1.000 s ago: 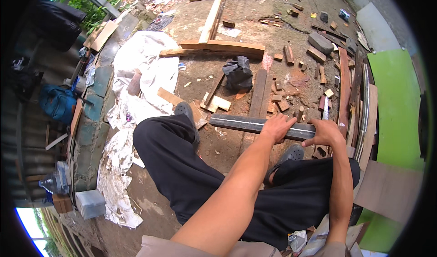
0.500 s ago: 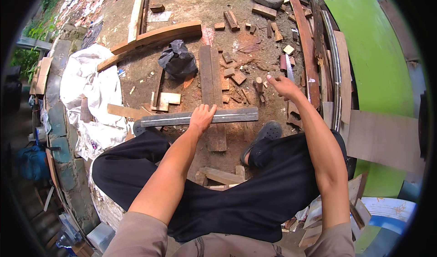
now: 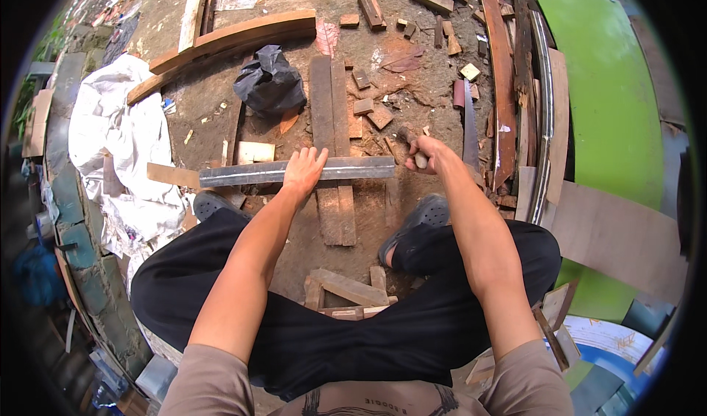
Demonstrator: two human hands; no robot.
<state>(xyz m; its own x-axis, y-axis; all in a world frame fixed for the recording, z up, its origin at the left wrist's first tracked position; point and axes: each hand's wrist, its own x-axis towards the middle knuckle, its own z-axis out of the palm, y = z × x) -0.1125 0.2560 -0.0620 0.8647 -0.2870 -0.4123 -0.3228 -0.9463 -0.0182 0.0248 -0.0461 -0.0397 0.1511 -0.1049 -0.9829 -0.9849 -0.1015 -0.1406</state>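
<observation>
Dark grey, with a white line along its top face, the bar lies in front of the seated person, its long axis running left to right. It passes over a dark brown plank, whose long axis points away from the person, at nearly a right angle. The left hand sits near the bar's middle, its fingers curled over the far edge and clamped on the bar; the thumb cannot be made out. The right hand is apart from the bar, just beyond its right end, with fingers closed around a short wooden-handled tool whose kind cannot be told. The bar's right end therefore lies to the left of the right fingers, and the right hand is the nearer to that end. A handsaw lies farther right, near the right hand.
</observation>
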